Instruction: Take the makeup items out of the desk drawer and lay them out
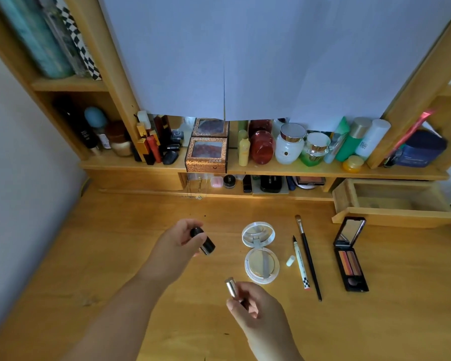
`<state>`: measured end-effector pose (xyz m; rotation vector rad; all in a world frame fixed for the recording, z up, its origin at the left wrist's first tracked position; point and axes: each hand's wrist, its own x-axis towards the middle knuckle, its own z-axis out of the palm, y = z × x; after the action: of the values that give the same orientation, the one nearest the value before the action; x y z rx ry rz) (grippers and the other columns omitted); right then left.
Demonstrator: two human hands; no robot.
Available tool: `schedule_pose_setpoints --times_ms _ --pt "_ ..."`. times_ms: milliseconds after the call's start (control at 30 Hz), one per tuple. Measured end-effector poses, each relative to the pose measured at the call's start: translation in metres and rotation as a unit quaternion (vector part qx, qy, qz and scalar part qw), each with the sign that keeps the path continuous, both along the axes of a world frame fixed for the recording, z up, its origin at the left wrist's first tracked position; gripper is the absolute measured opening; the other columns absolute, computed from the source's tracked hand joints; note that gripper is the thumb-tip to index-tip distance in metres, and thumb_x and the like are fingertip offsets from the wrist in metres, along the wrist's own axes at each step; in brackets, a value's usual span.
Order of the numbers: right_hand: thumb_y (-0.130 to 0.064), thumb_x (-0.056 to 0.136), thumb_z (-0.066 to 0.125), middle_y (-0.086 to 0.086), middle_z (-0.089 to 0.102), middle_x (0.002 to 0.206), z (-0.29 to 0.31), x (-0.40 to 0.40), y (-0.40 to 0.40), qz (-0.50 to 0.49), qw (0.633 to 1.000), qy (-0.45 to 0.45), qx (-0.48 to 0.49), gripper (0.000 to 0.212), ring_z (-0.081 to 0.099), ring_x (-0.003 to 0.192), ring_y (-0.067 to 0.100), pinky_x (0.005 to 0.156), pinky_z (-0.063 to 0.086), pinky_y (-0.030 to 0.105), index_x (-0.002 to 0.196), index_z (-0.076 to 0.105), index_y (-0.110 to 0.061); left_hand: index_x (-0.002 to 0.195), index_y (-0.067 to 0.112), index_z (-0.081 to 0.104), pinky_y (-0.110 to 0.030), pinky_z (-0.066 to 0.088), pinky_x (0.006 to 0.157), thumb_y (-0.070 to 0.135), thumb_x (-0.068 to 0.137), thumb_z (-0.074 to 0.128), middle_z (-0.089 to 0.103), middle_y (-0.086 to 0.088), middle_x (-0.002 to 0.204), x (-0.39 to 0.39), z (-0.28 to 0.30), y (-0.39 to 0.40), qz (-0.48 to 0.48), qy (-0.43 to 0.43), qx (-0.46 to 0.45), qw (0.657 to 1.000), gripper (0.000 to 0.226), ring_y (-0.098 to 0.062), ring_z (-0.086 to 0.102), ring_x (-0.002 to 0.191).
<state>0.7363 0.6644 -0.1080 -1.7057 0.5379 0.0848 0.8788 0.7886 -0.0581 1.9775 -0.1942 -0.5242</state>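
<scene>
My left hand [179,241] grips a black lipstick cap [205,242] above the desk's middle. My right hand [253,306] holds the lipstick base [232,287], its silver tube pointing up and left. On the wooden desk [115,256] lie an open white cushion compact [260,252], a small white pen cap [290,260], an uncapped eyeliner pen [301,264], a long black brush [308,256] and an open eyeshadow palette [350,256] with its mirror up. The desk drawer [396,201] stands pulled out at the right, and I see nothing in its visible part.
A shelf [271,169] behind the desk carries bottles, jars, lipsticks and an ornate box [207,153]. A low cubby beneath it holds small compacts. White paper [245,61] covers the mirror. Books stand at the upper left.
</scene>
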Motion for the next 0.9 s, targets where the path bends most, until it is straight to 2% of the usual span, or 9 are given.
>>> schedule_pose_setpoints --times_ms 100,167,267,333,500,667,733,800,900 --pt "-0.013 0.079 0.067 -0.006 0.059 0.064 -0.002 0.001 0.0 -0.018 1.0 -0.014 0.018 0.015 0.053 0.062 0.007 0.059 0.038 0.013 0.076 0.066 -0.027 0.097 0.024 0.053 -0.015 0.045 0.069 0.012 0.088 0.059 0.064 0.008 0.095 0.0 -0.012 0.006 -0.003 -0.096 0.086 0.992 0.016 -0.006 0.06 0.088" --pt "-0.008 0.078 0.068 -0.01 0.065 0.07 0.0 0.004 -0.002 -0.033 0.999 -0.015 0.04 0.018 0.055 0.062 0.007 0.061 0.04 0.014 0.073 0.067 -0.026 0.095 0.024 0.052 -0.013 0.042 0.064 0.013 0.088 0.059 0.061 0.01 0.09 -0.005 -0.024 0.013 -0.001 -0.144 0.144 0.979 0.015 -0.004 0.059 0.084" --pt "-0.003 0.079 0.067 -0.027 0.069 0.091 0.003 0.009 -0.005 -0.044 0.997 -0.02 0.065 0.018 0.062 0.065 0.006 0.058 0.043 0.011 0.074 0.064 -0.02 0.1 0.025 0.05 -0.018 0.047 0.061 0.014 0.089 0.058 0.061 0.007 0.089 -0.009 -0.041 0.025 0.019 -0.151 0.182 0.971 0.017 -0.006 0.059 0.083" --pt "-0.001 0.079 0.066 -0.029 0.068 0.091 0.004 0.012 -0.006 -0.047 0.996 -0.025 0.074 0.015 0.061 0.067 0.007 0.06 0.045 0.011 0.076 0.064 -0.015 0.101 0.024 0.05 -0.026 0.05 0.064 0.014 0.089 0.058 0.062 0.004 0.09 -0.008 -0.051 0.029 0.031 -0.143 0.185 0.972 0.018 -0.009 0.06 0.082" --pt "0.001 0.079 0.066 -0.015 0.065 0.069 0.009 0.016 -0.003 -0.067 0.993 -0.029 0.089 0.03 0.063 0.066 0.005 0.06 0.046 0.011 0.081 0.068 -0.028 0.097 0.026 0.048 -0.036 0.053 0.066 0.015 0.089 0.057 0.059 0.009 0.083 -0.005 -0.065 0.029 0.023 -0.12 0.191 0.974 0.016 -0.01 0.06 0.078" --pt "0.0 0.08 0.065 -0.007 0.068 0.082 0.009 0.021 -0.004 -0.062 0.994 -0.031 0.084 0.024 0.067 0.075 0.002 0.062 0.047 0.008 0.084 0.068 -0.023 0.098 0.028 0.048 -0.036 0.053 0.067 0.017 0.088 0.059 0.06 0.01 0.083 -0.002 -0.071 0.03 0.022 -0.128 0.193 0.973 0.018 -0.009 0.06 0.076" --pt "-0.003 0.08 0.067 -0.013 0.07 0.083 0.01 0.022 -0.004 -0.064 0.994 -0.033 0.076 0.022 0.068 0.077 0.001 0.061 0.046 0.007 0.082 0.068 -0.024 0.106 0.027 0.049 -0.031 0.051 0.07 0.019 0.086 0.062 0.061 0.01 0.092 -0.002 -0.073 0.031 0.022 -0.13 0.195 0.972 0.025 -0.011 0.059 0.083" --pt "-0.006 0.08 0.067 -0.02 0.07 0.085 0.009 0.024 -0.003 -0.067 0.995 -0.033 0.063 0.02 0.068 0.078 0.002 0.061 0.044 0.005 0.082 0.068 -0.026 0.118 0.025 0.048 -0.024 0.043 0.079 0.021 0.084 0.064 0.055 0.011 0.109 -0.002 -0.074 0.033 0.023 -0.134 0.19 0.972 0.038 -0.007 0.053 0.097" --pt "-0.009 0.08 0.067 -0.026 0.068 0.088 0.008 0.026 -0.001 -0.07 0.996 -0.028 0.045 0.019 0.068 0.076 0.0 0.055 0.04 0.005 0.083 0.067 -0.028 0.123 0.022 0.05 -0.021 0.034 0.092 0.021 0.082 0.067 0.043 0.012 0.125 -0.003 -0.069 0.036 0.02 -0.212 0.181 0.96 0.044 -0.004 0.042 0.115"
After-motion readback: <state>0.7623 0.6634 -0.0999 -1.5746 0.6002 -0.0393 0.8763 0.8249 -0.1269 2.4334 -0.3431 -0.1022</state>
